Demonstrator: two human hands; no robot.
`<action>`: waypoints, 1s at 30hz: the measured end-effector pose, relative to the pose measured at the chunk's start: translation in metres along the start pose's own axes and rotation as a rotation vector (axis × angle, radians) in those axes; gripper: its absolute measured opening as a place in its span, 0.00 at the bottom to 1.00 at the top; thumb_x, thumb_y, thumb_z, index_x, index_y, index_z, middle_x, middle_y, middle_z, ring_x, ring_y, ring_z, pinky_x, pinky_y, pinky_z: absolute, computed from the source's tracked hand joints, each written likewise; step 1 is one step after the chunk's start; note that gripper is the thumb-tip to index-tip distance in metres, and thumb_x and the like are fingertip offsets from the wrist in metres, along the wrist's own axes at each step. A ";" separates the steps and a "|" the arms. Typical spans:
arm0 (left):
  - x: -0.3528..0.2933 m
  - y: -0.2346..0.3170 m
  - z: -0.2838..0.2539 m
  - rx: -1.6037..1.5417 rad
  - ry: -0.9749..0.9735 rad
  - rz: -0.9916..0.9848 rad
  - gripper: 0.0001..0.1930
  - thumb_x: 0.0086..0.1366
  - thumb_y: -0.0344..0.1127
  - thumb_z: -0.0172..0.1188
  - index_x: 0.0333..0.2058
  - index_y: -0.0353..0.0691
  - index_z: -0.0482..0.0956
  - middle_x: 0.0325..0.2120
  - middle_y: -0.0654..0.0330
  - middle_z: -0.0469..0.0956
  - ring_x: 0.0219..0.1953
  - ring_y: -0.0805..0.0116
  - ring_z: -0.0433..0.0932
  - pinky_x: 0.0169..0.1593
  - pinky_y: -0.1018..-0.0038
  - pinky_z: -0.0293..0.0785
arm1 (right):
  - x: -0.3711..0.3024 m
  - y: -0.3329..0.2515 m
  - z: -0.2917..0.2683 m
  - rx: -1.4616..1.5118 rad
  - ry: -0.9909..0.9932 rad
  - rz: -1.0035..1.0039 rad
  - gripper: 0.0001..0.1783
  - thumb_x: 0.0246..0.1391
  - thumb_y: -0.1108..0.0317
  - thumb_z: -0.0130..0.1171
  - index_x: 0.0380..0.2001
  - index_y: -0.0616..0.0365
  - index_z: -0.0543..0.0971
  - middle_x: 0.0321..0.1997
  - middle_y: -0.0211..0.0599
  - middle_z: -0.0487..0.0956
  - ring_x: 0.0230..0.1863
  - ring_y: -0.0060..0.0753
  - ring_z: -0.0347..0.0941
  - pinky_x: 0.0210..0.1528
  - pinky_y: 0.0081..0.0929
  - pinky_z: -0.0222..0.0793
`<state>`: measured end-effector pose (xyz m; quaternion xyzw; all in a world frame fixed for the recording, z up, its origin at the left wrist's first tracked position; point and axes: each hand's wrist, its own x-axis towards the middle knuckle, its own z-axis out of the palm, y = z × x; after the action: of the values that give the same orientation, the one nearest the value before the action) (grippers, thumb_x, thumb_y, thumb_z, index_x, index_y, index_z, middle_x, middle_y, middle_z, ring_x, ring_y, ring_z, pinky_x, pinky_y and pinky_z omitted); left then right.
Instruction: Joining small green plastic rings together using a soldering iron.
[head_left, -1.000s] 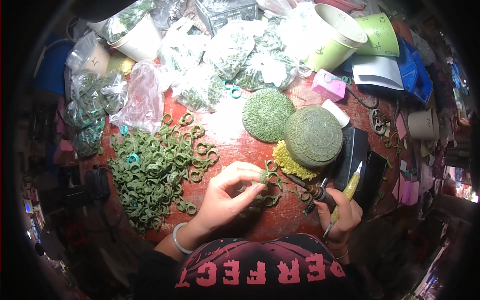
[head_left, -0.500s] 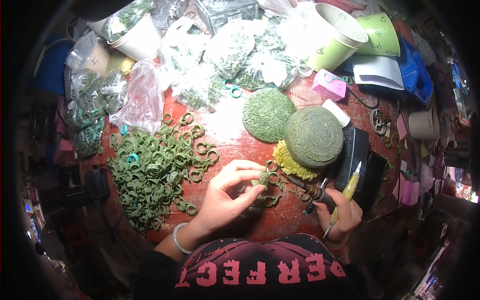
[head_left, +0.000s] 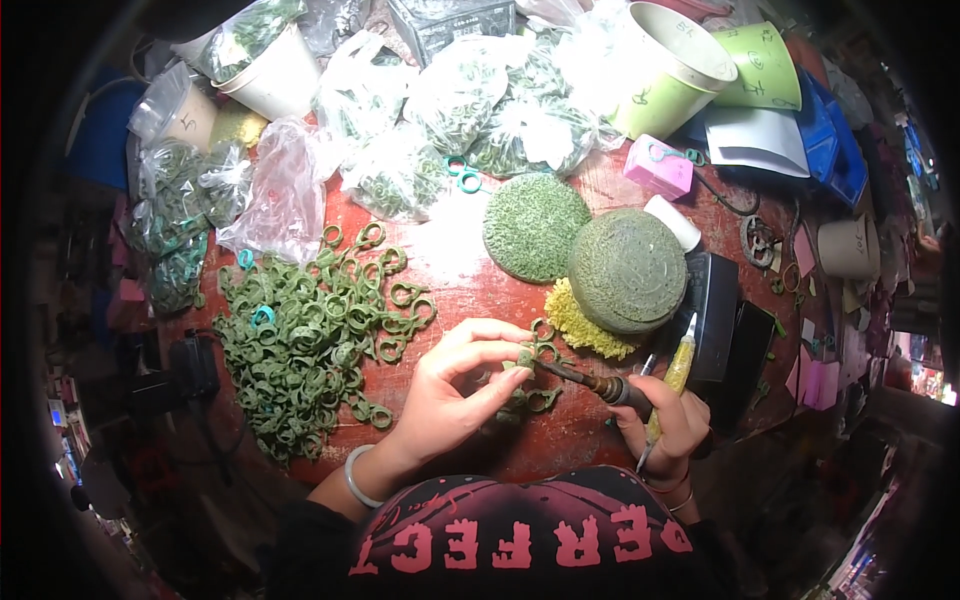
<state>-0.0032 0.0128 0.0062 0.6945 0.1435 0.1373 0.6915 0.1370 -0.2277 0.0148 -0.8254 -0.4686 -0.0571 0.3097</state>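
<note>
Pinched between the thumb and fingers of my left hand (head_left: pixel 462 388) is a small green ring (head_left: pixel 524 358). My right hand (head_left: pixel 672 425) is closed round the dark handle of a soldering iron (head_left: pixel 602 384), whose thin tip reaches the ring at my left fingertips. A pointed tool with a yellow handle (head_left: pixel 679 366) is also held in the right hand, its slim end pointing up and away. More green rings (head_left: pixel 541 400) lie just under and beside my left fingers. Left of that hand spreads a big heap of green rings (head_left: pixel 300 350), with a few turquoise ones among them.
Beyond my hands are a green speckled disc (head_left: pixel 537 228), a dark round block (head_left: pixel 628 270) and yellow crumbly material (head_left: pixel 588 322). Clear bags of green pieces (head_left: pixel 455 100) line the back of the red table (head_left: pixel 440 262), near green buckets (head_left: pixel 668 75) and a pink block (head_left: pixel 658 167).
My right hand has moved left, bringing the soldering iron's tip up to the ring. The left hand has stayed almost still with its ring.
</note>
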 end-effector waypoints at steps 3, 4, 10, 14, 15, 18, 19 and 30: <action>0.000 0.002 0.000 -0.010 0.006 -0.021 0.12 0.65 0.20 0.66 0.47 0.33 0.86 0.50 0.54 0.80 0.52 0.68 0.78 0.55 0.73 0.75 | 0.001 0.000 -0.001 -0.005 -0.014 -0.007 0.20 0.54 0.56 0.75 0.40 0.61 0.84 0.31 0.40 0.85 0.28 0.43 0.81 0.32 0.31 0.73; 0.000 0.002 0.000 -0.011 0.009 -0.031 0.11 0.65 0.20 0.66 0.47 0.33 0.86 0.50 0.54 0.80 0.52 0.68 0.78 0.55 0.73 0.75 | 0.001 0.000 -0.001 -0.005 -0.014 -0.007 0.20 0.54 0.56 0.75 0.40 0.61 0.84 0.31 0.40 0.85 0.28 0.43 0.81 0.32 0.31 0.73; 0.000 0.002 0.000 -0.014 0.007 -0.037 0.11 0.65 0.20 0.66 0.46 0.33 0.86 0.50 0.54 0.80 0.52 0.67 0.78 0.55 0.72 0.75 | 0.001 0.001 0.000 -0.002 -0.030 -0.004 0.20 0.53 0.58 0.76 0.40 0.62 0.84 0.30 0.40 0.84 0.28 0.42 0.81 0.32 0.30 0.72; -0.001 -0.001 -0.001 -0.014 -0.002 -0.035 0.11 0.66 0.20 0.65 0.46 0.33 0.86 0.50 0.54 0.80 0.52 0.66 0.78 0.56 0.72 0.74 | 0.003 0.000 0.002 0.006 -0.010 -0.016 0.19 0.52 0.58 0.76 0.39 0.62 0.84 0.29 0.39 0.84 0.27 0.42 0.81 0.31 0.30 0.72; -0.001 -0.001 -0.001 -0.016 -0.002 -0.037 0.11 0.66 0.20 0.65 0.46 0.33 0.86 0.50 0.54 0.80 0.52 0.66 0.78 0.56 0.71 0.74 | 0.003 0.000 0.002 0.003 -0.009 -0.018 0.19 0.52 0.58 0.76 0.39 0.62 0.84 0.29 0.39 0.84 0.27 0.42 0.81 0.31 0.30 0.72; -0.001 -0.002 -0.001 -0.021 -0.004 -0.038 0.11 0.66 0.20 0.65 0.46 0.33 0.86 0.50 0.54 0.80 0.52 0.66 0.79 0.56 0.71 0.74 | 0.004 -0.001 0.001 0.008 -0.009 -0.015 0.19 0.51 0.59 0.77 0.39 0.62 0.84 0.29 0.39 0.84 0.27 0.42 0.81 0.31 0.30 0.72; -0.001 -0.002 -0.001 -0.022 -0.006 -0.039 0.11 0.66 0.20 0.65 0.46 0.33 0.86 0.50 0.54 0.80 0.52 0.66 0.79 0.57 0.71 0.74 | 0.004 -0.001 0.001 0.008 -0.010 -0.015 0.19 0.51 0.59 0.77 0.39 0.62 0.84 0.29 0.39 0.84 0.27 0.42 0.81 0.31 0.30 0.72; -0.001 -0.003 -0.001 -0.024 -0.006 -0.032 0.10 0.65 0.19 0.66 0.44 0.33 0.85 0.50 0.54 0.80 0.53 0.66 0.79 0.57 0.70 0.74 | -0.002 0.002 -0.005 -0.031 0.094 0.016 0.20 0.55 0.54 0.74 0.40 0.60 0.84 0.30 0.40 0.85 0.28 0.45 0.81 0.32 0.33 0.73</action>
<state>-0.0045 0.0130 0.0037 0.6841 0.1510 0.1259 0.7024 0.1382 -0.2323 0.0173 -0.8301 -0.4461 -0.1007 0.3191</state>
